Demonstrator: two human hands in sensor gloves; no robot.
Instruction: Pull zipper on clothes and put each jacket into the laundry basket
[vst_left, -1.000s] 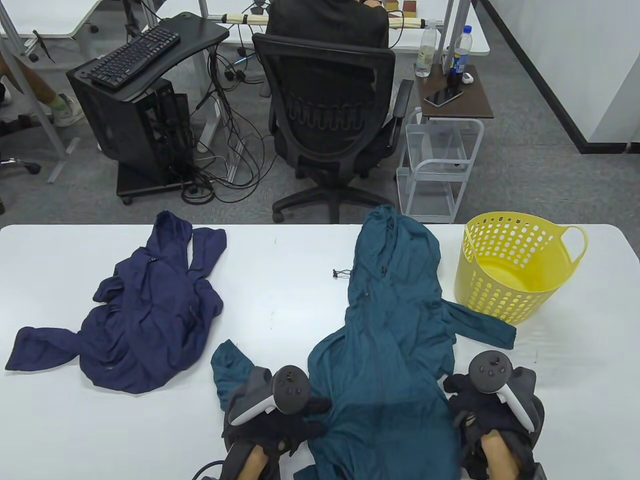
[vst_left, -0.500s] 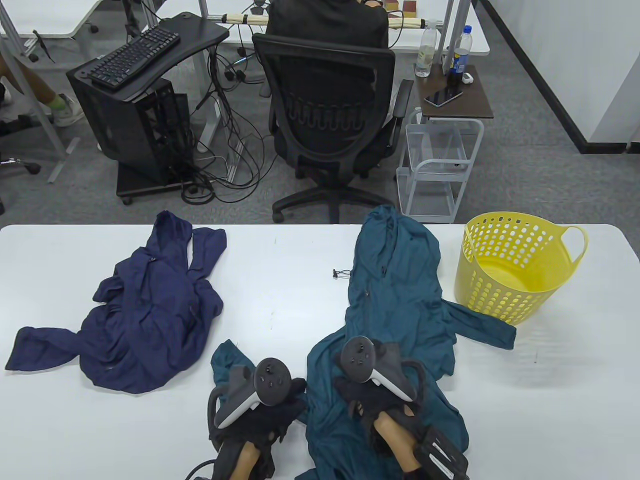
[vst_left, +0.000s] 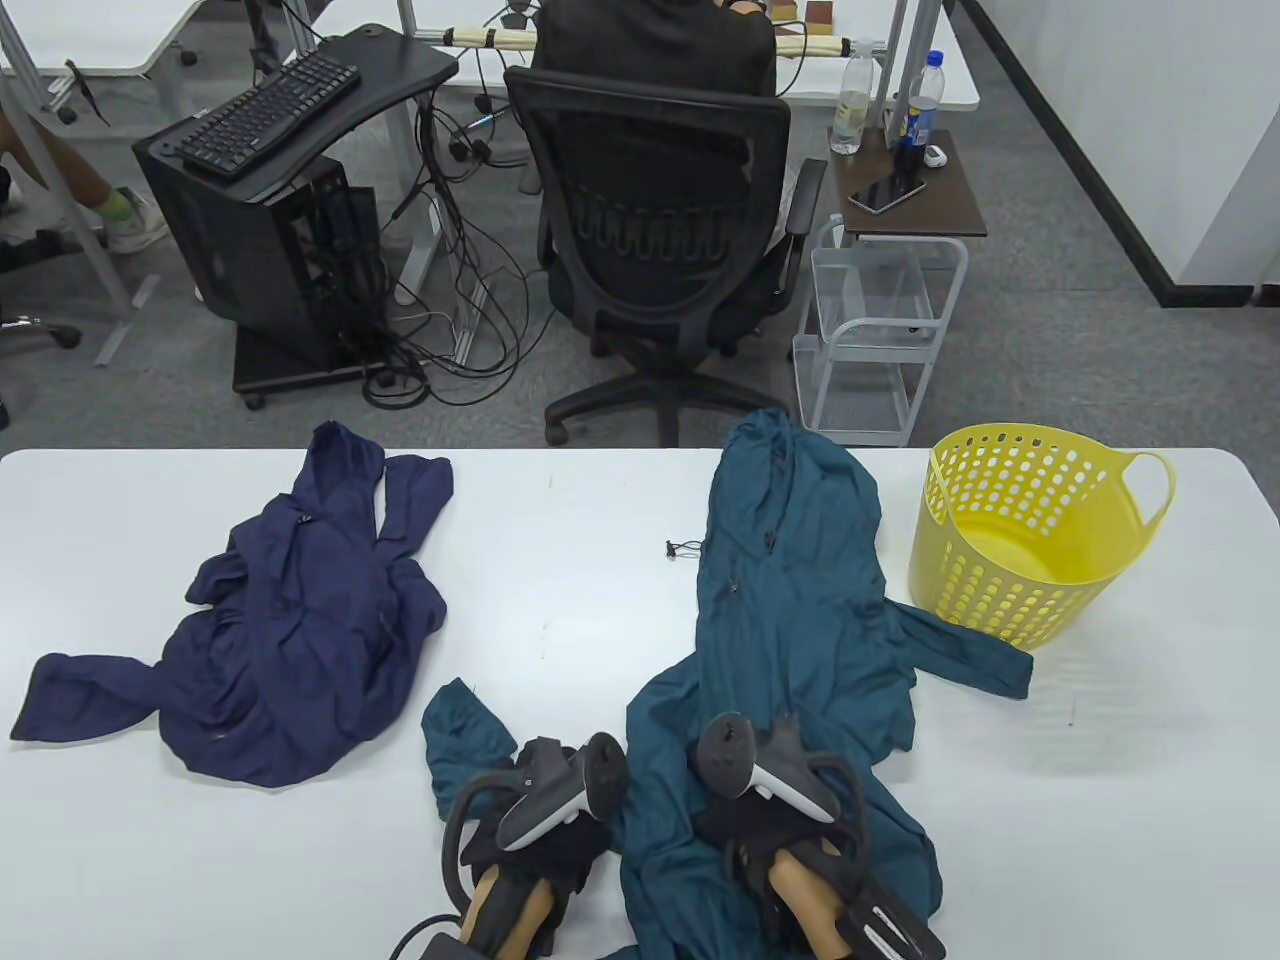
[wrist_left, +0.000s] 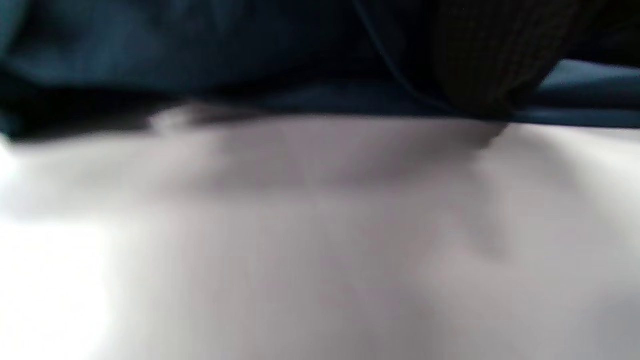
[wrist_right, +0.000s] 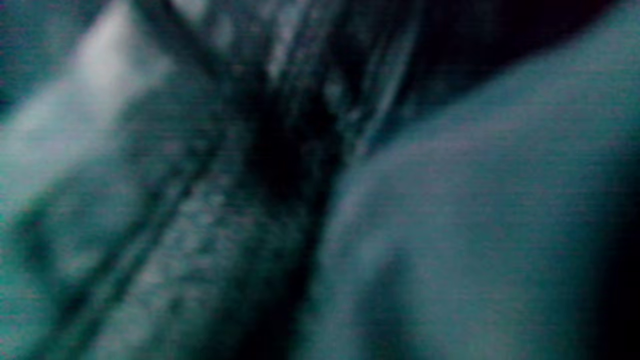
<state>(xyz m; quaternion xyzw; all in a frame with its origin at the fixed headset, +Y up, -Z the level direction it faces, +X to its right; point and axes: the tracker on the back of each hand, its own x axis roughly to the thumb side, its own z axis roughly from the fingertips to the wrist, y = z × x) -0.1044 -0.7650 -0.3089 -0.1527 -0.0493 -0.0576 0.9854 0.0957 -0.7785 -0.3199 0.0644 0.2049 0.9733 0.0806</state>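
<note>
A teal jacket (vst_left: 790, 620) lies lengthwise on the white table (vst_left: 560, 560), hood at the far edge. A navy jacket (vst_left: 300, 620) lies crumpled at the left. The yellow laundry basket (vst_left: 1030, 590) stands empty at the right. My left hand (vst_left: 560, 845) is at the teal jacket's near left edge. In the left wrist view a gloved finger (wrist_left: 485, 60) comes down on that edge of the teal jacket (wrist_left: 250, 45), which it seems to pinch. My right hand (vst_left: 750, 835) lies on the jacket's lower front, fingers hidden by the tracker. The right wrist view is blurred teal jacket (wrist_right: 475, 225).
A teal sleeve (vst_left: 960, 655) reaches toward the basket's foot, and another sleeve (vst_left: 465, 735) lies left of my left hand. Behind the table are an office chair (vst_left: 660, 250) with a seated person and a small white cart (vst_left: 880, 330).
My right hand swung left from the jacket's right side onto its lower front. My left hand shifted and rolled so its tracker lies on its side, at the jacket's left edge.
</note>
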